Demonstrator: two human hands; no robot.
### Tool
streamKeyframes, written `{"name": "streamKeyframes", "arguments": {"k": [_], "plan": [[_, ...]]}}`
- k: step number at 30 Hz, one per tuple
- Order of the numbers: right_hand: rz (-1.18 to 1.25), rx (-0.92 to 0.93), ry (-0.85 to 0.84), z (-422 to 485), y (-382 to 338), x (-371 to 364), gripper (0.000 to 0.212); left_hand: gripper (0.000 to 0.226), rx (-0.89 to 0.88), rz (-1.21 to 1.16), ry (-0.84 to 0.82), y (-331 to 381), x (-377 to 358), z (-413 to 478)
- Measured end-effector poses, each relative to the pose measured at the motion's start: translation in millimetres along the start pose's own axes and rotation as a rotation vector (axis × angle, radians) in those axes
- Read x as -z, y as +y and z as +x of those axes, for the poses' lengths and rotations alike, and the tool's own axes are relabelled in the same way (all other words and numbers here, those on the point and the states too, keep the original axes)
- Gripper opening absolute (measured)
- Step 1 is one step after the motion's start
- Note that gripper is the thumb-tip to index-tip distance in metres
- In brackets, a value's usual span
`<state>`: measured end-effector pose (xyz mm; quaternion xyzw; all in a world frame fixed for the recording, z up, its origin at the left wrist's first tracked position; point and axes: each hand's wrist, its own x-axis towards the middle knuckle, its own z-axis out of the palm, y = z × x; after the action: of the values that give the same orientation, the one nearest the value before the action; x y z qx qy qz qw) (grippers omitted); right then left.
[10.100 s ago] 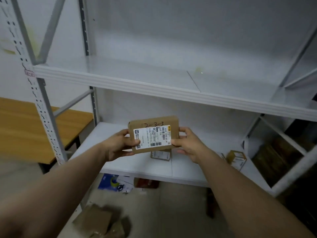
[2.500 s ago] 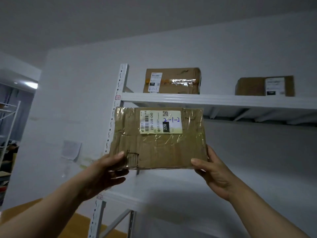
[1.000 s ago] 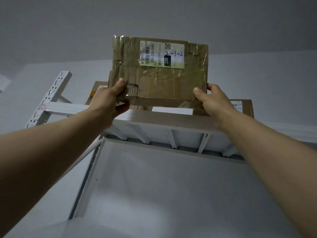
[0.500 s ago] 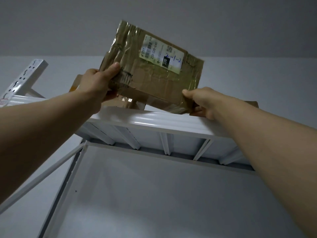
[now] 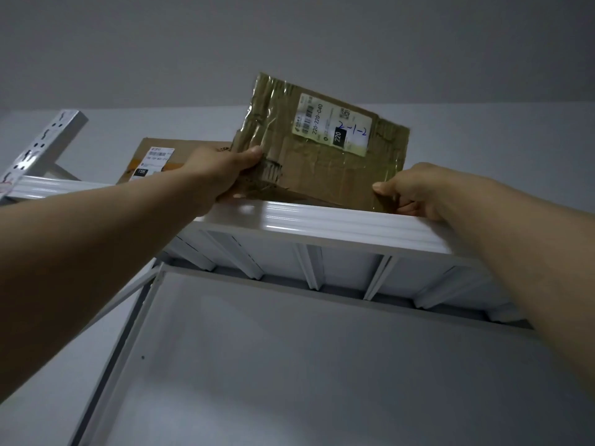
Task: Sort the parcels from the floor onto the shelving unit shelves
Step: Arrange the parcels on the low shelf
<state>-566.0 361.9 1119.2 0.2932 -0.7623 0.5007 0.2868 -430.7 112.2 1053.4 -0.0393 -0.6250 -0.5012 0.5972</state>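
1. Holding entry: flat cardboard parcel, brown, creased, wrapped w/ clear tape. Tilted, upper-left corner highest, lower edge dipping behind front lip of top shelf. Contact w/ shelf deck: can't tell.
2. Label: white, upper right of parcel face. Printed "220-220-C40", black block "220", blue handwritten "2-1-2".
3. Left hand: grips parcel's left edge, thumb on front face, fingers curled under.
4. Right hand: pinches parcel's lower-right corner, thumb on front, fingers curled beneath, just above shelf lip.
5. Top shelf: white metal, seen from below, support ribs showing under deck.
6. 2nd parcel: cardboard box lying on same shelf, left of & behind held parcel, partly hidden by left hand. White label w/ black "15H" block.
7. Upright post: white, perforated, far left of shelf.
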Motion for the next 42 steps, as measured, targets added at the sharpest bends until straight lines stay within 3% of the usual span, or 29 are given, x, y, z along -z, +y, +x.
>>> {"name": "streamKeyframes", "arguments": {"k": [8,14,18,19,22,24,30,35,42], "plan": [[-0.110,-0.047,0.043,-1,17,26,0.024,0.043,-0.042,0.381,0.014,-4,-27,10],[-0.191,-0.004,0.091,-9,14,26,0.023,0.039,-0.117,0.533,0.025,-5,-23,18],[-0.419,0.104,0.213,-27,5,21,0.064,0.028,-0.172,0.676,0.026,-6,-20,19],[-0.477,0.191,0.235,-33,0,17,0.061,0.021,-0.188,0.706,0.022,-5,-21,19],[-0.471,0.393,0.121,-46,-12,-2,0.019,0.007,-0.249,0.847,0.034,0,-27,18],[-0.422,0.420,0.004,-51,-18,-15,0.009,0.012,-0.260,0.881,0.018,2,-34,19],[-0.434,0.336,-0.095,-39,-20,-26,0.032,0.020,-0.189,0.852,-0.097,2,-49,20],[-0.439,0.265,-0.139,-29,-19,-24,0.037,0.056,-0.114,0.707,-0.191,-1,-55,22],[-0.536,0.161,-0.286,-6,-19,-29,0.055,0.073,0.002,0.680,-0.449,5,-64,14]]}}
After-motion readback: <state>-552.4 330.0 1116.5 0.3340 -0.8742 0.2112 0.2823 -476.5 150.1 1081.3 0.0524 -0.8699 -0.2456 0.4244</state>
